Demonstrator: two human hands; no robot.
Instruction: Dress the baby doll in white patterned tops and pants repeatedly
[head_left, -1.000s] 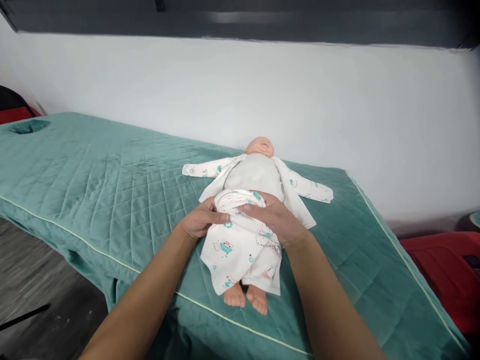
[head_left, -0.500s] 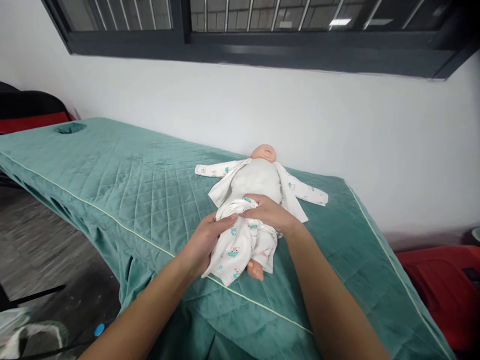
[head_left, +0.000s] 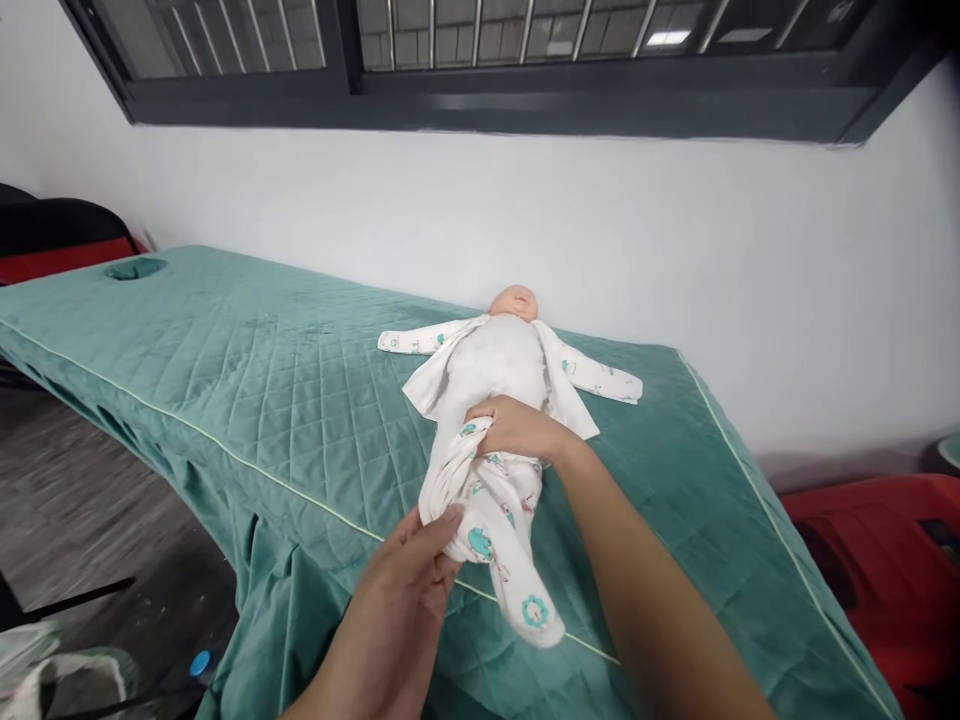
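A baby doll [head_left: 496, 362] lies on its back on the green quilted bed cover [head_left: 300, 370]. Its white printed jacket [head_left: 575, 400] is spread open, sleeves stretched out to both sides. White baby trousers [head_left: 480, 543] with teal prints cover its legs, bunched around the upper part. My right hand [head_left: 517, 428] is closed on the trousers near the waist, its fingertips partly hidden in the cloth. Lower down, my left hand [head_left: 412, 575] pinches the left-side trouser leg between thumb and fingers. The other leg's end points toward me, and no foot shows.
Behind the bed stands a white wall [head_left: 675, 240] below a dark window frame [head_left: 465, 100]. A red case-like object [head_left: 885, 560] is at the right. The bed has a face hole [head_left: 135, 268] at its far left. A blue cap [head_left: 200, 662] shows at lower left.
My left hand has moved down the trouser leg toward me. The trouser end has swung right, and the bare foot seen before is now out of sight. My right hand still grips near the waist.
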